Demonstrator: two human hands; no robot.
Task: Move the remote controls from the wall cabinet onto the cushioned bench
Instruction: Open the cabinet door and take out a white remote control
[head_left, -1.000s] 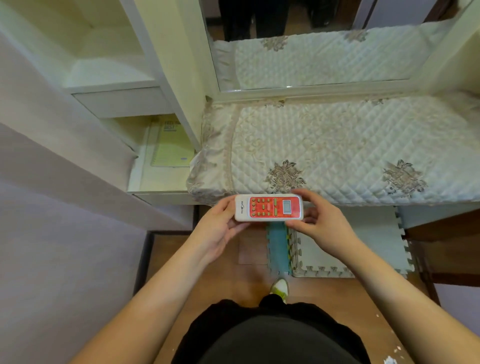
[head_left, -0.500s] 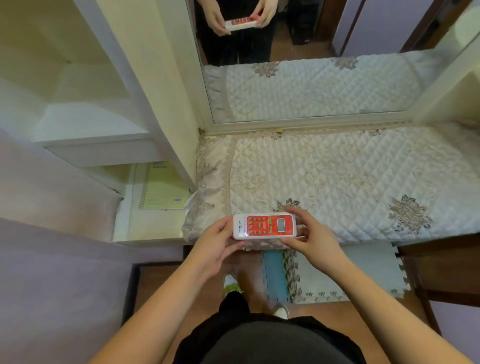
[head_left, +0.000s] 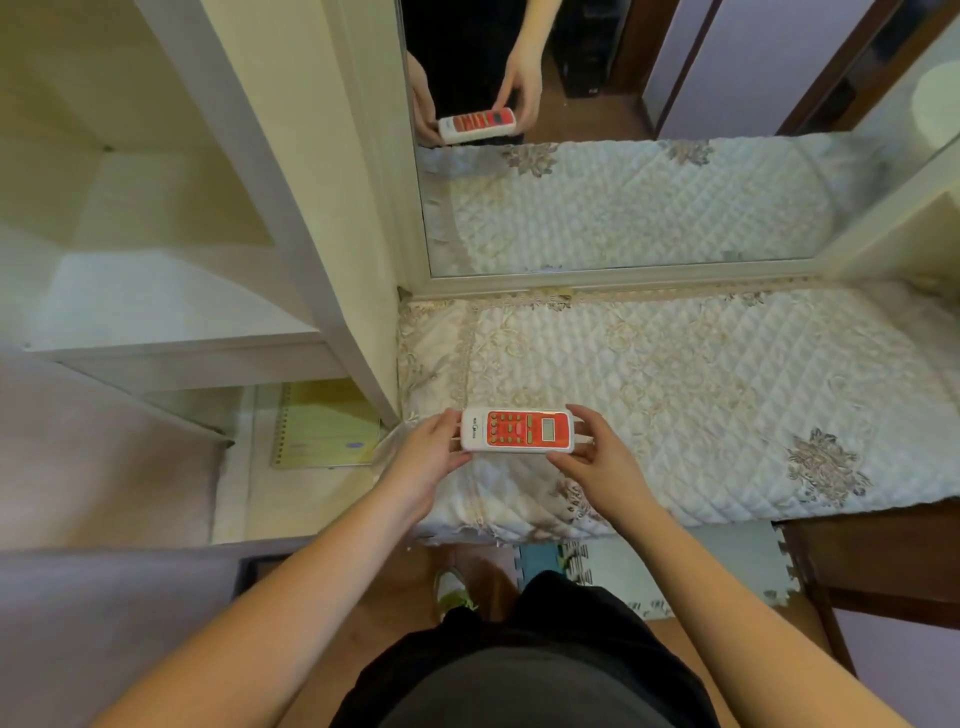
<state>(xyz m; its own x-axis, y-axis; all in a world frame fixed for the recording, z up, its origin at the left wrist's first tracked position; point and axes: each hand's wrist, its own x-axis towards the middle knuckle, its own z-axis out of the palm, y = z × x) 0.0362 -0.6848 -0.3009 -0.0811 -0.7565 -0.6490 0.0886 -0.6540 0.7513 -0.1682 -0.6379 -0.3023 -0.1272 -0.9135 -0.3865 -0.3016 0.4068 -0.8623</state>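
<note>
A white remote control (head_left: 517, 429) with a red button face and a small grey screen lies sideways between both my hands. My left hand (head_left: 427, 460) grips its left end and my right hand (head_left: 597, 457) grips its right end. The remote is over the front left part of the cushioned bench (head_left: 701, 395), which has a quilted cream cover with floral patches. I cannot tell whether it touches the cover. The wall cabinet (head_left: 171, 291) stands to the left, its white shelves showing no remote.
A mirror (head_left: 623, 156) behind the bench reflects my hands and the remote. A yellow spiral notebook (head_left: 327, 426) lies on the low cabinet shelf at the left. Foam floor mats (head_left: 691, 566) lie on the wooden floor below the bench front.
My hands have carried the remote forward from in front of the bench edge to above the cushion. My view has risen, so the mirror reflection now shows.
</note>
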